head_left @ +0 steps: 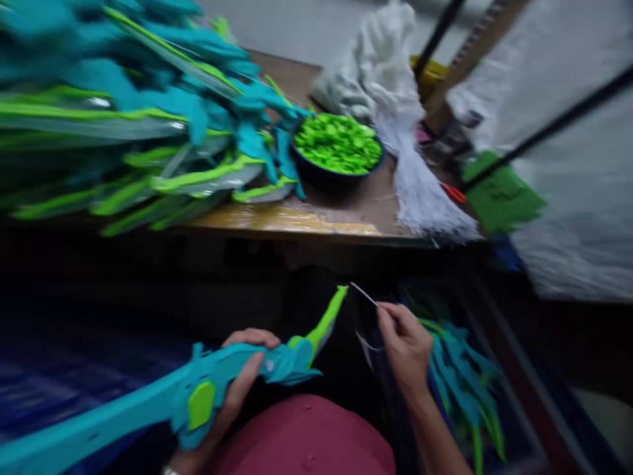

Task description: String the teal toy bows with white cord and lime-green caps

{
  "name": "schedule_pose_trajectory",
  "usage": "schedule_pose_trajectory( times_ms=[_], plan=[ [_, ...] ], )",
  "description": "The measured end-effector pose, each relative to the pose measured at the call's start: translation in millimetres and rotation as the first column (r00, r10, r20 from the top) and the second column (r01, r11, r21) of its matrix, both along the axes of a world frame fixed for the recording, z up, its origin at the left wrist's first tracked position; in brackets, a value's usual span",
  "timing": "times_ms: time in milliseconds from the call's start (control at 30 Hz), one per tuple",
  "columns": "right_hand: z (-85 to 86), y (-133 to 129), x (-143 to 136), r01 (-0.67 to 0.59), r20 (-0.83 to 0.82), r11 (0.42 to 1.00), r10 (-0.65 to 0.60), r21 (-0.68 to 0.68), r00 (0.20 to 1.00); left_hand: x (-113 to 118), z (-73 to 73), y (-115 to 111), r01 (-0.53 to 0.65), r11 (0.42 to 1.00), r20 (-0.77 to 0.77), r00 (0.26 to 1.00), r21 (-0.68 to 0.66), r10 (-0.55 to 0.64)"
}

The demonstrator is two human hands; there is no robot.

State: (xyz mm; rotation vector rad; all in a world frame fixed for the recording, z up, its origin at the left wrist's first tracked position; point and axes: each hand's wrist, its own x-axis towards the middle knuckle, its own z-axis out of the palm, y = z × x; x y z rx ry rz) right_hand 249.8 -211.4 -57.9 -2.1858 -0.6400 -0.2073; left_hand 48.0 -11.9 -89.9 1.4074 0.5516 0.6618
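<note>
My left hand (242, 376) is wrapped round a teal plastic toy bow (198, 389) with a bright green panel on its side. Its long teal part runs out of view at lower left, and a narrow green limb (326, 323) points up and to the right from the other end. To the right, my right hand (405, 336) pinches a thin white string (364, 294) between thumb and fingertips. The string's far end is close to the limb's tip; whether it is attached there I cannot tell.
On the table (316, 221) ahead lie a pile of teal and green toy pieces (148, 125), a dark bowl (336, 175) of small green parts, and a bundle of white strings (425, 198). More teal pieces (465, 369) lie low at right. Dark bars cross the upper right.
</note>
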Motion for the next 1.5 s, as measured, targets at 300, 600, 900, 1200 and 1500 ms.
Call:
schedule_pose_trajectory(
  times_ms=[300,600,900,1200,1500],
  plan=[
    [-25.6,-2.0,18.6,0.003,-0.083,1.000,-0.002,0.019,0.997,-0.1,-9.4,5.5,0.127,0.989,0.155,0.978,0.074,-0.138],
    [-49.6,6.8,33.1,0.003,-0.217,1.000,0.003,0.026,0.976,-4.8,-8.4,4.2,0.183,0.980,0.088,0.978,0.080,-0.190],
    [-50.8,10.1,33.4,-0.001,-0.174,0.998,-0.010,-0.065,0.985,-10.0,-14.1,7.5,0.218,0.971,0.069,0.972,0.101,-0.225],
    [-54.6,9.8,32.5,-0.008,-0.154,0.994,-0.010,-0.113,0.988,-8.5,-12.1,7.7,0.201,0.973,0.076,0.975,0.118,-0.210],
    [-51.8,15.6,33.5,-0.076,-0.137,0.981,0.052,-0.179,0.989,-8.5,-9.8,5.0,0.240,0.961,0.095,0.962,0.139,-0.254]
  ],
)
